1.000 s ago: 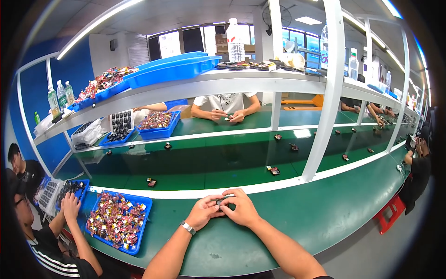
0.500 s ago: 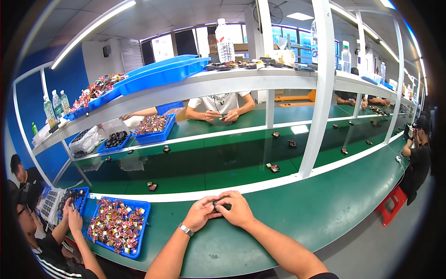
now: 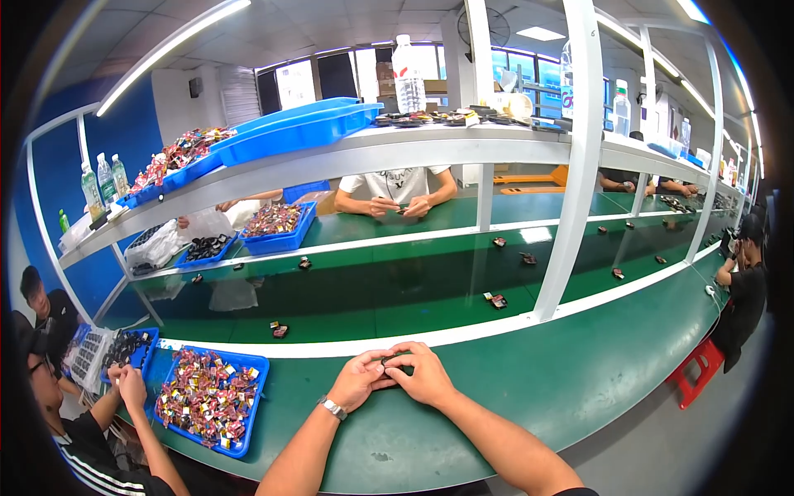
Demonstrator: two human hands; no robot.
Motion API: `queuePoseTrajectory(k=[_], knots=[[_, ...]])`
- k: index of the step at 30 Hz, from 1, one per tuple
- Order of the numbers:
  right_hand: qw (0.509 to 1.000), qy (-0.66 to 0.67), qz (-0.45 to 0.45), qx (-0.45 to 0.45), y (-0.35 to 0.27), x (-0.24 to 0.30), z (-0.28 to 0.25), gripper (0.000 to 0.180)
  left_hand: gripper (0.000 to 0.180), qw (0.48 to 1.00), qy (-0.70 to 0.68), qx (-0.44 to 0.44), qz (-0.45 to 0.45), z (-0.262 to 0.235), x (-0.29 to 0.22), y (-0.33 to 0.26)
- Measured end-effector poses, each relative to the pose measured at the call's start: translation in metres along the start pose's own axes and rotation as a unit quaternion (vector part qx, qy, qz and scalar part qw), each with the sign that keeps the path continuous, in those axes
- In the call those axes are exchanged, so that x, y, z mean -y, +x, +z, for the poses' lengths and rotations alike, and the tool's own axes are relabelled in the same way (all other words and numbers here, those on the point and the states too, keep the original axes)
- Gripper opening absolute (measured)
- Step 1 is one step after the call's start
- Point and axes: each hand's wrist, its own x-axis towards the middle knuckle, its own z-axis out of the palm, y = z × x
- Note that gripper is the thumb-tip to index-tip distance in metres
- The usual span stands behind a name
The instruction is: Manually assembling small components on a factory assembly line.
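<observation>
Holding both hands close together at the far left, a co-worker in a black top with white stripes has drawn them back slightly from a blue plastic tray of black parts, which they overlapped half a second ago. The co-worker's body is cut off by the dark rim of the view. Next to it, a rectangular blue plastic tray heaped with small red, yellow and white pieces lies unchanged on the smooth green tabletop.

Near the middle, the left hand, with a silver wristwatch behind it, and the right hand meet fingertip to fingertip, pinching a small dark part just above the tabletop; this grip has barely changed. Fingers cover most of the part, so its shape cannot be made out.

Beyond, on the dark green belt, a red-and-black cluster and another like it have shifted rightward against the white metal post. The shelf hides the head of the person opposite, and what those hands hold is too small to identify.
</observation>
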Motion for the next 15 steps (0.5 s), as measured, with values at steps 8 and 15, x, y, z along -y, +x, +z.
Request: queuePoseTrajectory(k=[8, 15], knots=[[1.000, -0.017, -0.018, -0.015, -0.003, 0.007, 0.005, 0.014, 0.032, 1.000, 0.003, -0.008, 0.002, 0.001, -0.001, -0.002], [0.998, -0.028, -0.041, -0.029, -0.001, 0.011, -0.001, 0.016, 0.031, 0.999, -0.031, 0.008, 0.015, 0.001, -0.003, -0.001]])
